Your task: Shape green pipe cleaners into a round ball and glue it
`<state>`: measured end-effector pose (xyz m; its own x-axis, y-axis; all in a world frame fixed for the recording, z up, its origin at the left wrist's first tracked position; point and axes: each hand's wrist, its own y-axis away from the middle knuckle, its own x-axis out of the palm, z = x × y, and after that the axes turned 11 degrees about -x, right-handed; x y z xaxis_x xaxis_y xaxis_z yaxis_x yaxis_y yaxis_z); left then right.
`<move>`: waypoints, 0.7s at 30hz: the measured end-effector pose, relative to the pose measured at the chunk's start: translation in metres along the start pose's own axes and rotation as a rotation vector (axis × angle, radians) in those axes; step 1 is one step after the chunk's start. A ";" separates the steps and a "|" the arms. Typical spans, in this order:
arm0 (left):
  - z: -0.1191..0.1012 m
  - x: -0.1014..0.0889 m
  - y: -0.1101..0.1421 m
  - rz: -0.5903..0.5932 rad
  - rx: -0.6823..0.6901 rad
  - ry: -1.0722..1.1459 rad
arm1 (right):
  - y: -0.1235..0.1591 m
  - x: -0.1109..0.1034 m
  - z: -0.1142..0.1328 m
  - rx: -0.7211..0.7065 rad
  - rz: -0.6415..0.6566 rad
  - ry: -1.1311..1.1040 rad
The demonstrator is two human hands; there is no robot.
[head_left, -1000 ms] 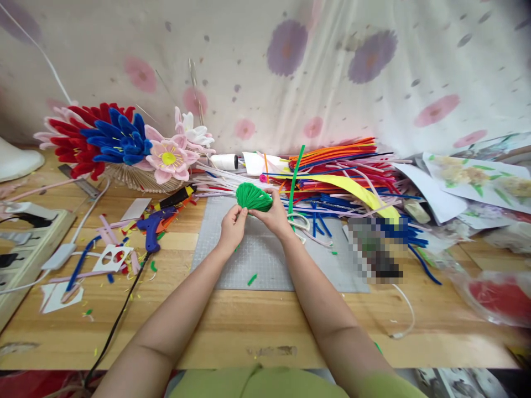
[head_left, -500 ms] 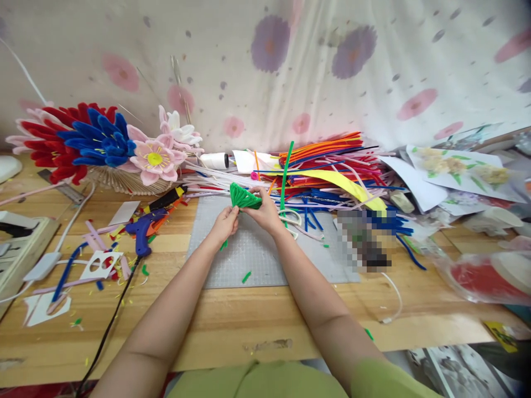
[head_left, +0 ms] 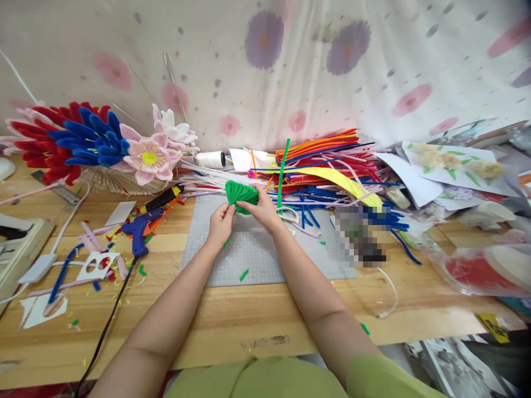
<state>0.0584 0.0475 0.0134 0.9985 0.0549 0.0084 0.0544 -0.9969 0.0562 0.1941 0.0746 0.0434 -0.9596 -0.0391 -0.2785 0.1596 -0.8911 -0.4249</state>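
Note:
A fan-shaped bundle of green pipe cleaners (head_left: 239,192) is held above the grey cutting mat (head_left: 265,265). My left hand (head_left: 221,224) pinches its lower left end with closed fingers. On the right side of the bundle, my right hand (head_left: 262,208) grips it, thumb in front and fingers behind. Beyond my right wrist lie scissors with white handles (head_left: 289,214), and a long green pipe cleaner (head_left: 284,171) stands out by them. A short green scrap (head_left: 244,275) rests on the mat.
Pipe-cleaner flowers (head_left: 95,138) stand at the back left. Nearer lies a blue glue gun (head_left: 141,228) with a black cord, among scraps. Bundles of coloured pipe cleaners (head_left: 323,146) line the back. A pixelated object (head_left: 360,235) lies right of the mat; a power strip (head_left: 25,249) sits far left.
The camera view has turned rightward, so the scene sits further left. Both hands stay on the green bundle, which has tilted and turned a little between them.

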 end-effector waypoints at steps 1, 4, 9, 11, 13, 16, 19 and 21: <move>-0.001 0.001 0.001 -0.016 0.024 -0.019 | 0.000 0.001 0.000 0.001 -0.005 0.000; -0.002 0.003 0.005 -0.065 0.067 -0.053 | 0.000 0.002 0.002 0.003 -0.022 -0.007; -0.003 0.009 0.008 -0.004 -0.019 0.123 | 0.001 0.000 0.006 -0.024 -0.057 -0.019; -0.005 0.011 0.008 0.028 -0.111 0.228 | 0.001 -0.001 0.006 -0.043 -0.050 -0.019; -0.007 0.012 0.008 0.057 -0.204 0.331 | 0.002 -0.001 0.005 -0.056 -0.048 -0.009; -0.011 0.012 0.008 0.146 -0.299 0.457 | 0.003 0.000 0.002 -0.094 -0.072 0.031; -0.011 0.010 0.008 0.243 -0.349 0.512 | 0.004 0.003 -0.001 -0.184 -0.103 0.079; -0.010 0.009 0.008 0.239 -0.337 0.519 | 0.005 0.006 -0.004 -0.223 -0.145 0.085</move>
<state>0.0680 0.0410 0.0244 0.8428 -0.0618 0.5347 -0.2586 -0.9177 0.3016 0.1896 0.0720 0.0358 -0.9548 0.1278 -0.2684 0.0784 -0.7625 -0.6423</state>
